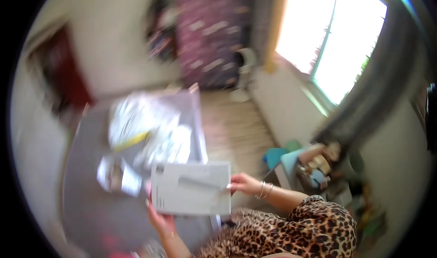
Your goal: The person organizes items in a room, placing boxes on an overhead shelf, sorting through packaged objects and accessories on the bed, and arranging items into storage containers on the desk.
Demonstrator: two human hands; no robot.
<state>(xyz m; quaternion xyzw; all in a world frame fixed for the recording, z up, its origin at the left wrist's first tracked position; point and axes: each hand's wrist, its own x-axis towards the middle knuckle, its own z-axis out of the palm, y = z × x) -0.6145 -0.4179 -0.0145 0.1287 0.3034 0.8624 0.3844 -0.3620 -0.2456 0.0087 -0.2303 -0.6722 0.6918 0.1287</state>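
A flat white box (191, 199) with a grey elongated picture on its face is held up in front of me, over the near right edge of the table. My left hand (160, 219) grips its lower left corner, with the fingers partly hidden behind it. On the right side edge, my right hand (245, 184) pinches the box between thumb and fingers. Small print on the box is too blurred to read. Just left of the box, a white and brown item (117, 178), too smeared to name, lies on the table.
Clear plastic wrapping (141, 117) and a yellow strip (131, 141) lie on the grey table (86, 212). Beyond stand a purple patterned wardrobe (209, 35) and a white fan (243, 71). Right of me, below the window (332, 39), a small table (291, 162) carries assorted items.
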